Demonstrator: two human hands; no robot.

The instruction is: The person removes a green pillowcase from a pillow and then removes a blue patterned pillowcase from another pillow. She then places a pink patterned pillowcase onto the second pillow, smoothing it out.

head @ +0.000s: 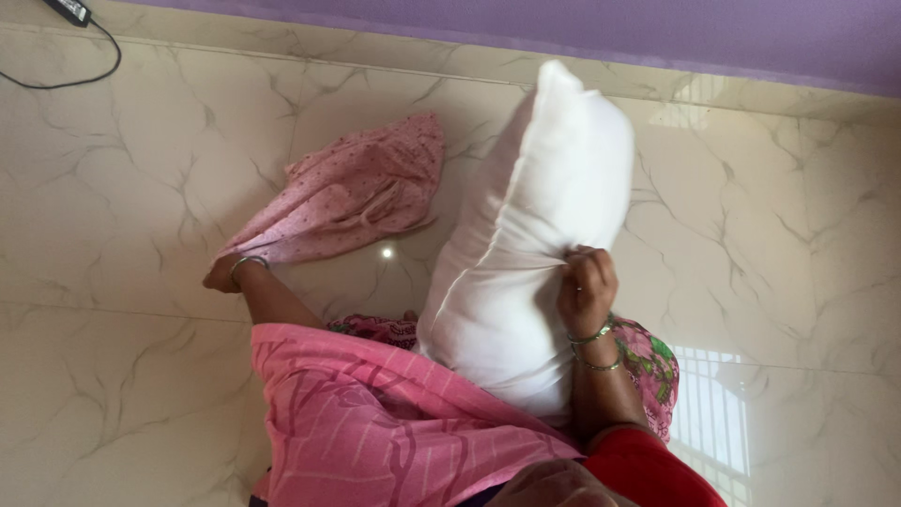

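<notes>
My right hand (587,286) grips the side of a white pillow (530,235) that stands upright on my lap, tilted toward the wall. My left hand (225,274) reaches out to the left and holds a corner of a pink dotted pillow cover (352,188), which lies crumpled on the marble floor. Bangles sit on both wrists. A pink striped cloth (375,422) drapes over my lap, hiding the pillow's lower end.
The floor (141,394) is pale veined marble tile. A purple wall (657,28) runs along the top. A black cable with a power adapter (70,11) lies at the top left. Window light reflects on the floor at the lower right.
</notes>
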